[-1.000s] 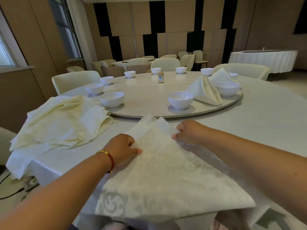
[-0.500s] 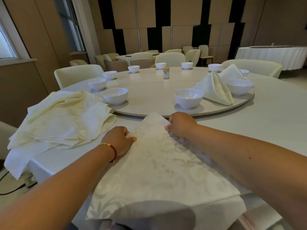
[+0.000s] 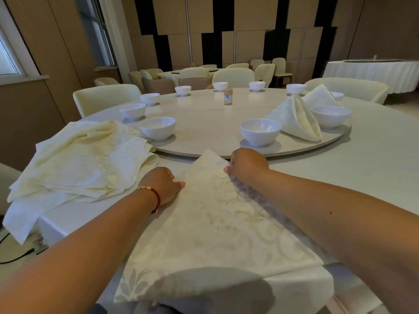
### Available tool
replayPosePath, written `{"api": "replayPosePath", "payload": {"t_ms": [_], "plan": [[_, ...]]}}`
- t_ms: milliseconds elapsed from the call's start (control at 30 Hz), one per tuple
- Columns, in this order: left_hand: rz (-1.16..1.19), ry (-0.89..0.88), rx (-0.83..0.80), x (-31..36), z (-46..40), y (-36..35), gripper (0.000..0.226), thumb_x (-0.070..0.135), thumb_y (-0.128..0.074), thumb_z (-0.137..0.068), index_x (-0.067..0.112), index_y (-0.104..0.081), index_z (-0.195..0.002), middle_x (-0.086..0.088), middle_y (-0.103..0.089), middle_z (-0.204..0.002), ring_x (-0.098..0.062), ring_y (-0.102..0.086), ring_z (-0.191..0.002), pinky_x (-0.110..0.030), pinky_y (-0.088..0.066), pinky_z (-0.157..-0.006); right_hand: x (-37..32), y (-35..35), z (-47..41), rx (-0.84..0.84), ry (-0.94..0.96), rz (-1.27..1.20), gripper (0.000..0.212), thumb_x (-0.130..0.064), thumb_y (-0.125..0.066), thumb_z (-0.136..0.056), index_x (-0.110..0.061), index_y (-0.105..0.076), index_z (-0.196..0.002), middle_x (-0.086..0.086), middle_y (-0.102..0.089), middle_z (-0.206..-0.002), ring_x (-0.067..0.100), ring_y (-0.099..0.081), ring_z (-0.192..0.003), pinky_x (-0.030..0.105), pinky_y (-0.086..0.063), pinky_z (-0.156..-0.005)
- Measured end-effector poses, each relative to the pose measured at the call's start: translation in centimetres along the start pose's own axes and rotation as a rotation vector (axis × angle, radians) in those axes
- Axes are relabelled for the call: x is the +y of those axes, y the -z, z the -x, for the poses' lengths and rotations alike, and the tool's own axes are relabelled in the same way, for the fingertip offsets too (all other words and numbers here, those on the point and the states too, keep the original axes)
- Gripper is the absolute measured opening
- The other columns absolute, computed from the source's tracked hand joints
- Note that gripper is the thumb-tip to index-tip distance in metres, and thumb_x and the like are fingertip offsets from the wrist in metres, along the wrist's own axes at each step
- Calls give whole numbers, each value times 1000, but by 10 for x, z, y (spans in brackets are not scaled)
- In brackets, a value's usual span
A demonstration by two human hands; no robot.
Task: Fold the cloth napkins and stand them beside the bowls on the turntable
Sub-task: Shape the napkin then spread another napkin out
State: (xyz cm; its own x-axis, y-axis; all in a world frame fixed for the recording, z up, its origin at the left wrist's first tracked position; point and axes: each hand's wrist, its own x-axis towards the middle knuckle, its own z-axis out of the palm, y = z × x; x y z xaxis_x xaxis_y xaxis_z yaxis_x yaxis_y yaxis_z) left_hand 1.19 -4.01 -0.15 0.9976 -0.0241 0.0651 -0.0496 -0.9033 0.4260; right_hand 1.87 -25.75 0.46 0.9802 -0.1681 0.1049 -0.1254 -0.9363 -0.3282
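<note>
Head view: folding is underway on the damask napkin, just in front of the turntable. Left hand and right hand pinch its edges; next, probably, comes another crease.

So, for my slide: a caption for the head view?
Both hands pinch a flat napkin before the turntable.

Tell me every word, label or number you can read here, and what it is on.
No text can be read.
The small tan cylindrical container on the round pale wooden turntable has a white label with a blue mark: too small and blurred to read.
The cream patterned cloth napkin shows woven scrolls only, no letters.
</note>
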Motion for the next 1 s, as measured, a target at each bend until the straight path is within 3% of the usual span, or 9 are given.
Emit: {"api": "replayPosePath", "payload": {"t_ms": [167, 267, 367, 467, 600, 767, 867, 1000], "plan": [[0, 19, -4, 0, -5, -2, 43, 38, -62, -89, -3, -60, -103, -3, -48, -67, -22, -49, -73, -29, -35, -65, 0, -1, 0, 38, 7, 35, 28, -37, -62, -91, -11, -64, -100, 5, -66, -91, 24, -61, -84, 27, -38, -62], [5, 11, -29, 1, -8, -1, 43, 39, -63, -88, 3, -60, -112, -12, -65, -98, -27, -59, -97, -29, -39, -74, -1, 0, 0, 44, 9, 74, 27, -37, -61, -91, -12, -63, -99, 2, -60, -82, 22, -55, -76, 27, -34, -55], [-21, 20, -52, 3, -10, 2, 46, 41, -63, -89, 8, -56, -120, -7, -61, -118, -24, -56, -107, -28, -40, -82, 1, -1, 1, 44, 35, 126, 28, -40, -58, -92, -13, -61, -99, 0, -56, -76, 22, -55, -75, 26, -32, -52], [-85, 23, -84, 5, -14, 3, 43, 44, -62, -88, 7, -60, -110, -8, -63, -108, -22, -57, -97, -28, -42, -80, 7, 1, 5, 43, 73, 187, 37, -49, -57, -91, -13, -56, -98, -2, -50, -77, 21, -53, -79, 28, -37, -56], [-111, 27, -125, 5, -20, 6, 38, 44, -65, -86, 8, -58, -80, -4, -53, -71, -21, -51, -73, -26, -39, -64, 24, 10, 13, -33, 27, 250, 47, -60, -55, -87, -14, -47, -90, 0, -49, -87, 21, -51, -85, 30, -42, -67], [-106, -10, -125, 5, -17, 3, 35, 43, -58, -91, 8, -62, -94, -7, -61, -91, -23, -57, -88, -30, -43, -76, 45, 15, 18, -130, 11, 184, 47, -51, -54, -91, -13, -47, -63, 1, -52, -63, 20, -55, -68, 28, -42, -62], [-68, -57, -48, 1, -12, -4, 26, 40, -56, -92, 15, -53, -86, -1, -54, -81, -21, -52, -81, -30, -39, -71, 51, 19, 23, -148, 7, 154, 43, -43, -52, -94, -12, -47, -64, 2, -51, -63, 21, -51, -66, 28, -37, -59], [-5, -82, 21, 5, -9, -4, 31, 37, -55, -93, 16, -47, -72, 2, -48, -70, -19, -48, -72, -30, -33, -64, 60, 21, 27, -67, 39, 112, 34, -36, -48, -98, -13, -46, -72, 1, -50, -68, 21, -50, -69, 30, -36, -59]]}}
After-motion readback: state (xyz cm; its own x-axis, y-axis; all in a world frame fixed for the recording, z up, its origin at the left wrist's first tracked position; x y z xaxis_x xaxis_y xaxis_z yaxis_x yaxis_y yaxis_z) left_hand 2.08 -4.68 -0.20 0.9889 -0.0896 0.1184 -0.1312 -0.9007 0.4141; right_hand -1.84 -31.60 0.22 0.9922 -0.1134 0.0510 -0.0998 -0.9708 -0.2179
